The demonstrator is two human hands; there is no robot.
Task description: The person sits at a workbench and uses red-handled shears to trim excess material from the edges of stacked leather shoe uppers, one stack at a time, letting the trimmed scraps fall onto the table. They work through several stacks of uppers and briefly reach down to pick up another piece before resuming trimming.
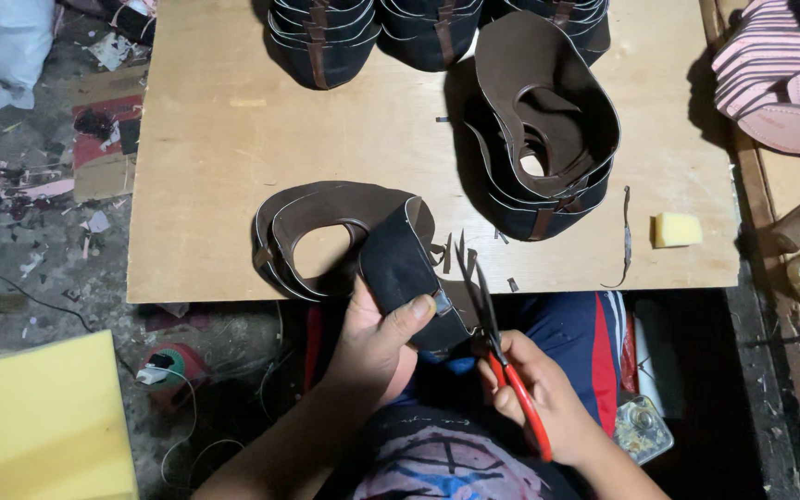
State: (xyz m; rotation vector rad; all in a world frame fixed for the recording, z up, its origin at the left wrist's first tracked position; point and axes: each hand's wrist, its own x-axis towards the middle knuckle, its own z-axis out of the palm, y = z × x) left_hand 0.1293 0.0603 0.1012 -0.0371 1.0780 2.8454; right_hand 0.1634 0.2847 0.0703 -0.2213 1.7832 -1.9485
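Two hands working at the plywood board's near edge | left hand gripping a dark leather piece | right hand closing around red-handled scissors | yellow sponge block lying at board's right | far stacks getting cut off.

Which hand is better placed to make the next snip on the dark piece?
Right, probably. The right hand holds the red-handled scissors, blades open beside the dark leather piece. The left hand is busy pinching that piece, thumb on top.
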